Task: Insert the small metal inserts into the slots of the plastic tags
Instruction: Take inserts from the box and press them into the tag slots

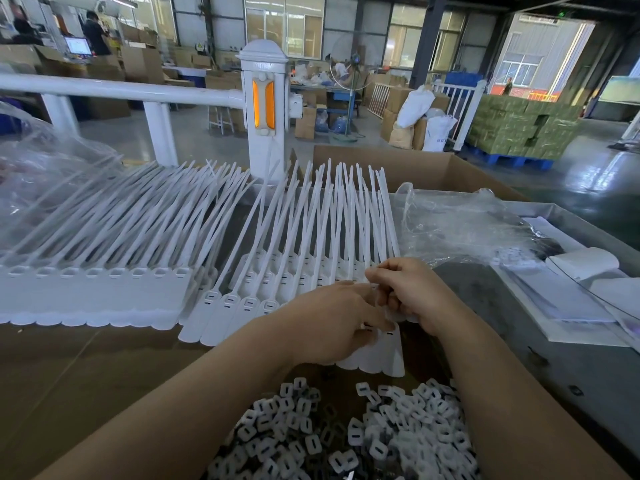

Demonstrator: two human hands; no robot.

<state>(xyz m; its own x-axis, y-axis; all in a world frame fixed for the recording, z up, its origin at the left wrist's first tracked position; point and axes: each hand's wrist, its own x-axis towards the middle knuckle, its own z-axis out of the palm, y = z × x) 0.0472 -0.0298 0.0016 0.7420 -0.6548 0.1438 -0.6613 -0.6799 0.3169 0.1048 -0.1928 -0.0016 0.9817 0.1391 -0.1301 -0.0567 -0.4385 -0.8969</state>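
— White plastic everywhere. Where do the hands sit?

— Both at the near row of plastic tags (242, 306), at its right end. Left hand (332, 323) lies over the tag heads, fingers bent down onto them. Right hand (412, 292) is just beside it, touching, fingers curled and pinching at the top of a tag head; what sits between the fingertips is too small to tell.

— And the inserts?

— Heap of small slotted inserts (346, 438) below both wrists, between the forearms, spreading under the right forearm. They look whitish-grey.

— Other tags?

— A second, joined strip of tags (97, 296) well left of the left hand, its scalloped lower edge lying on brown cardboard (69, 375). Long tails from both rows fan away beyond the hands to the far table edge.

— Room to move?

— Bare cardboard left of the left forearm, between the strip's edge and the heap. Right of the right hand, a dark grey tabletop (502, 341), then white sheets (571, 306) near that edge. Beyond the right hand, crumpled clear plastic bag (460, 230); behind it an open cardboard box (433, 171). Another clear bag (41, 174) far left, over the tails.

— Beyond the table?

— White railing post with an orange reflector (264, 105).
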